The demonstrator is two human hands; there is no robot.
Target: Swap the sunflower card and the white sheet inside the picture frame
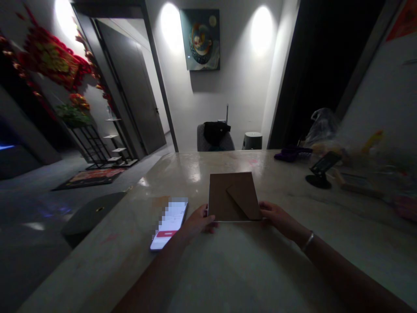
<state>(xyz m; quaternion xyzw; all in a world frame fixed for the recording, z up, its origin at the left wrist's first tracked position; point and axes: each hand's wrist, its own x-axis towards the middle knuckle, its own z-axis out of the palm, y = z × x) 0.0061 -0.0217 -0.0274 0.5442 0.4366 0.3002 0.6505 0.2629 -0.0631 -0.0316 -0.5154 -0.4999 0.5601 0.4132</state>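
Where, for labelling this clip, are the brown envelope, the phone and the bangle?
brown envelope (220,195): head view, on its flat face beside the flap.
phone (171,221): head view, on its lit screen.
bangle (308,241): head view, on its curved metal band.

A home, going by the stone-topped counter (182,187), interior door (130,91) and wall-lit painting (200,40).

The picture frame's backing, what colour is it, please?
The backing is plain brown, best seen in the head view.
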